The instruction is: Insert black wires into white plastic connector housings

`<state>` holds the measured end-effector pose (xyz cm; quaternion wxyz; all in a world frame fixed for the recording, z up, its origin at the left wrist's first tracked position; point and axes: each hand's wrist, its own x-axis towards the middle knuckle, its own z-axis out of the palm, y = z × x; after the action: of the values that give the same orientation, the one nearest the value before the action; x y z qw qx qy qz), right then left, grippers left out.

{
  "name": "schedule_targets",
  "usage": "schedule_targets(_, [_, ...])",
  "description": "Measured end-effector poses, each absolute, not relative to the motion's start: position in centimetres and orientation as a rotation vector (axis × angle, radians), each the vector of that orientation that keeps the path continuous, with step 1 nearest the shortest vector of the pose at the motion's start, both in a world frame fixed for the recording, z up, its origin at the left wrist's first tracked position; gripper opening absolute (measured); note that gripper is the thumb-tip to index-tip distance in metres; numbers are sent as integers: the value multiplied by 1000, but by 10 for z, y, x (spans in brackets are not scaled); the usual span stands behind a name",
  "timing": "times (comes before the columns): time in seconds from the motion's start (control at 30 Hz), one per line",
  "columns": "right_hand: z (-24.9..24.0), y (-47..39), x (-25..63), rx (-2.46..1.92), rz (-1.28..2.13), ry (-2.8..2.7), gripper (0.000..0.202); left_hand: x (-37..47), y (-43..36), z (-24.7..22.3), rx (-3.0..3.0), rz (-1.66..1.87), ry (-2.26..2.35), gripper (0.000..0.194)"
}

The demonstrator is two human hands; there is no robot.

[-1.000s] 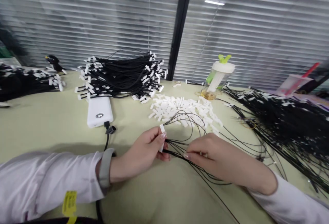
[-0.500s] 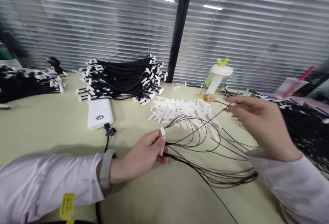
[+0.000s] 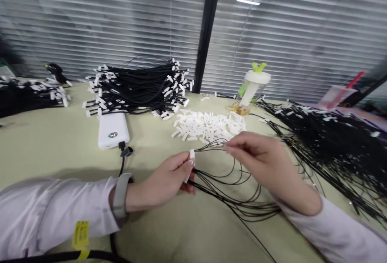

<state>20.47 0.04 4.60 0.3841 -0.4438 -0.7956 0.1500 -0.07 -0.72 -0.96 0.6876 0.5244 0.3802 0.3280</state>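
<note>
At the near edge, a yellow tag [image 3: 80, 235] sits on a thick black cable [image 3: 99, 256]. Just beyond, the person's left hand [image 3: 165, 180] grips a white connector [image 3: 192, 155] between thumb and fingers, above the table [image 3: 163, 239]. Thin black wires [image 3: 232, 202] fan rightward from the connector, and the right hand [image 3: 263, 162] pinches the upper ones at its fingertips. Farther off lie a white power bank [image 3: 112, 130] and a heap of loose white connectors [image 3: 208, 125]. Behind them are bundled black cables [image 3: 136, 88], a lidded bottle [image 3: 252, 92] and window blinds [image 3: 99, 21].
</note>
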Motion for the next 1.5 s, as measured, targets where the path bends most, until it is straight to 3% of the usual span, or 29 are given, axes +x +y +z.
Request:
schedule_targets(0.27, [23, 2, 191, -1047, 69, -2273, 11, -2, -8, -11, 1185, 743, 828, 26])
schedule_targets(1.5, [19, 3, 197, -888, -285, -2379, 12, 0, -9, -7, 1234, 701, 869, 28])
